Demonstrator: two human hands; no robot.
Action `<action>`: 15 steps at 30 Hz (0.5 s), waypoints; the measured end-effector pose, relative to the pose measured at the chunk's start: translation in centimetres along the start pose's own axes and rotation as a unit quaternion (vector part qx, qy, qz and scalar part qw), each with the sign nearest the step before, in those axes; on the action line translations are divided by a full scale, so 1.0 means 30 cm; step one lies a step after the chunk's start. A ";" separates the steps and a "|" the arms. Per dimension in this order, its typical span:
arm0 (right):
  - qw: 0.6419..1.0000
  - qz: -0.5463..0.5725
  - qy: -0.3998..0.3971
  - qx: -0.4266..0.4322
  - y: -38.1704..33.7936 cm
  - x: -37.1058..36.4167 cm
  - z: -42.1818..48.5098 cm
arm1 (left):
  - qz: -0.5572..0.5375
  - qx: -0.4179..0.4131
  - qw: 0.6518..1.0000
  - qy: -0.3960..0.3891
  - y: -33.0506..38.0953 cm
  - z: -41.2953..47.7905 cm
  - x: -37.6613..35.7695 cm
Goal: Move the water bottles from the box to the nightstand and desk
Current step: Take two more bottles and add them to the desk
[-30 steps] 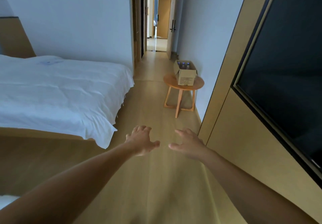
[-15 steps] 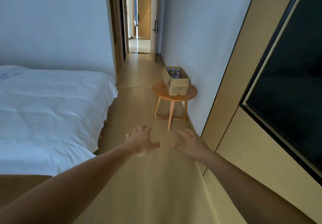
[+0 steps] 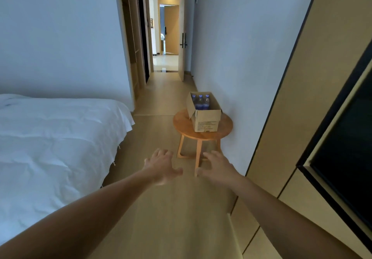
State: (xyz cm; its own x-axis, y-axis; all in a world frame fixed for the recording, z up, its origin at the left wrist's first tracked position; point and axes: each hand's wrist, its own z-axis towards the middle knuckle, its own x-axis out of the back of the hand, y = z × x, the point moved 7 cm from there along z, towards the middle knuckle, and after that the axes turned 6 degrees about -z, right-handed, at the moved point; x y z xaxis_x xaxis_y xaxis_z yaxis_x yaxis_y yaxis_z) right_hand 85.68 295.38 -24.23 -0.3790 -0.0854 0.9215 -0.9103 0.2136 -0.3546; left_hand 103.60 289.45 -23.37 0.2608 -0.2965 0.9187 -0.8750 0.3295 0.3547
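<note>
Closer to the target than half a second ago: the round table (image 3: 183,125) and the cardboard box (image 3: 206,120) sit larger and nearer in view, and the bed (image 3: 50,148) edge has slid further left. Both arms stay stretched forward; hand shape unchanged.

Left hand (image 3: 162,166): palm down, fingers spread and loosely bent, empty, over bare floor.
Right hand (image 3: 216,166): same pose, fingers spread, empty, just right of the left hand; thumbs near each other but apart. In view it overlaps the foot of the near table leg.

Water bottles (image 3: 200,101): upright in the far end of the open box, three blue caps visible. Box stands on the round table by the right wall, beyond the hands.

White-covered bed on the left. Open door (image 3: 182,35) at the far end. Dark screen (image 3: 346,158) on the near right wall.
</note>
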 end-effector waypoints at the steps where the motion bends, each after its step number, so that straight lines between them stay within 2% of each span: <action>1: 1.000 0.001 -0.002 0.000 0.016 0.016 0.047 | 0.002 0.001 1.000 -0.004 0.009 0.046 0.002; 15: 0.999 -0.021 -0.006 -0.023 0.174 0.178 0.849 | -0.022 -0.028 0.999 -0.017 0.073 0.932 0.108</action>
State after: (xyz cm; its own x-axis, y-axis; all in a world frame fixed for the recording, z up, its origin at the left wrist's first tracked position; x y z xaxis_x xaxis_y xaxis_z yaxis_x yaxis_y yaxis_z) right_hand 74.66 271.25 -25.20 -0.3424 -0.1069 0.9335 -0.9171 0.2540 -0.3073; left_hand 91.12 264.14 -24.47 0.2832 -0.3424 0.8959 -0.8384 0.3653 0.4046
